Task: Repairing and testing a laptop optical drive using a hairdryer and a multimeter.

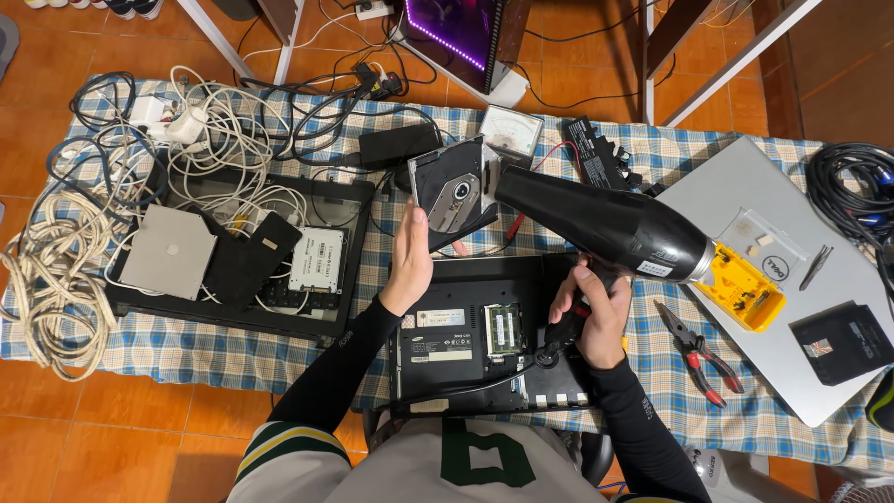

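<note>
My left hand point(408, 265) holds an optical disc drive point(453, 191) upright, its open underside and round spindle facing me. My right hand point(589, 312) grips the handle of a black hair dryer point(605, 228), whose nozzle points left at the drive, almost touching it. Under both hands lies an opened black laptop base point(484, 340) with a memory module showing. The dryer's cord runs down from its handle across the laptop.
A checked cloth point(652, 373) covers the table. At left lie tangled white cables point(56, 270), a black tray with flat drives point(317, 259), a power adapter point(399, 144). At right: a silver laptop point(745, 186), yellow box point(740, 287), red-handled pliers point(698, 352), tweezers point(817, 265), black cable coil point(852, 191).
</note>
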